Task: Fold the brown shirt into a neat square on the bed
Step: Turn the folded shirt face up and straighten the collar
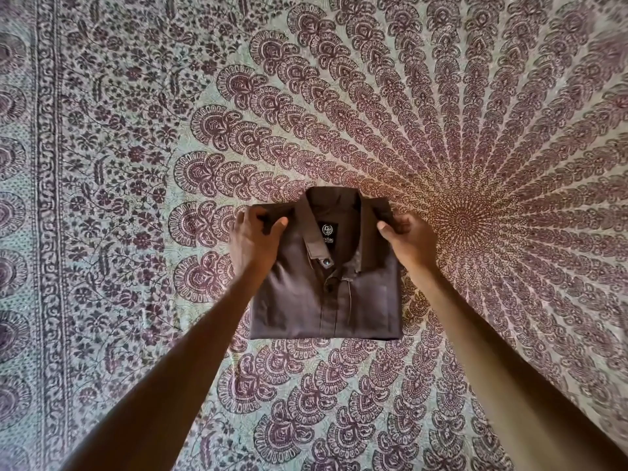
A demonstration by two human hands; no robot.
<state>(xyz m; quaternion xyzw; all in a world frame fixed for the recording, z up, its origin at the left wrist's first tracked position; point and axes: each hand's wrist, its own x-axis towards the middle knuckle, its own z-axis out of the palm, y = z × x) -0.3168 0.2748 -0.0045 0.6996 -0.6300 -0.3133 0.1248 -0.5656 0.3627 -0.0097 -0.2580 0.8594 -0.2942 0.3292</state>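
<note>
Now both hands pinch folded brown shirt (326, 294) shoulders

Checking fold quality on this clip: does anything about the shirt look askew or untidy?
Little. The shirt lies as a compact square on the bedspread. Only the collar sits lopsided, one flap crossing the neck opening. The left hand and right hand grip the top corners.
</note>
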